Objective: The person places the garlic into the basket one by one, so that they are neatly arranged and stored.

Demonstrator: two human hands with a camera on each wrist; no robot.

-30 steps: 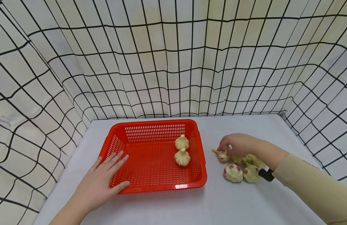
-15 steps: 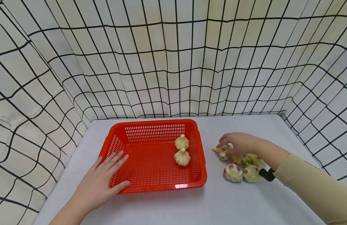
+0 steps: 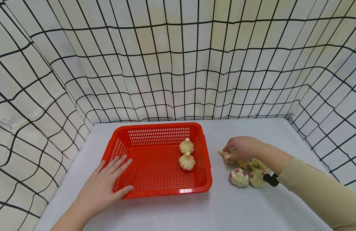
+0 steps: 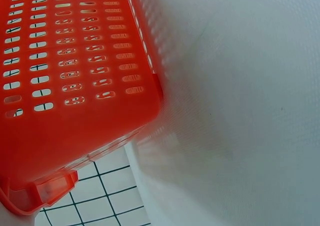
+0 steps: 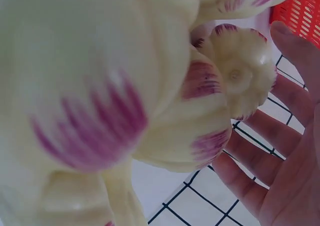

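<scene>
My left hand [image 3: 101, 186] lies with spread fingers over the left front corner of a red plastic basket [image 3: 166, 193]; its thumb rests along the front rim. Two cream garlic bulbs, a rear one [image 3: 186, 146] and a front one [image 3: 187, 161], sit inside at the right. Right of the basket, my right hand [image 3: 247, 149] has its thumb and fingers around a purple-streaked garlic bulb [image 3: 229, 157] on the table, its stem pointing left. In the right wrist view, the fingers reach behind this garlic bulb [image 5: 242, 68], and the thumb is close to its side.
More purple-marked garlic bulbs lie below and behind the right hand, including a front one [image 3: 239, 177] and one beside it [image 3: 257, 178]. A black wrist device [image 3: 271, 179] sits at the right sleeve. Black netting [image 3: 178, 70] over white cloth walls in the white table [image 3: 224, 208].
My right hand lifts slightly off the garlic bulb, then comes down with its fingers closing around it. The bulb has shifted a little. My left hand stays put.
</scene>
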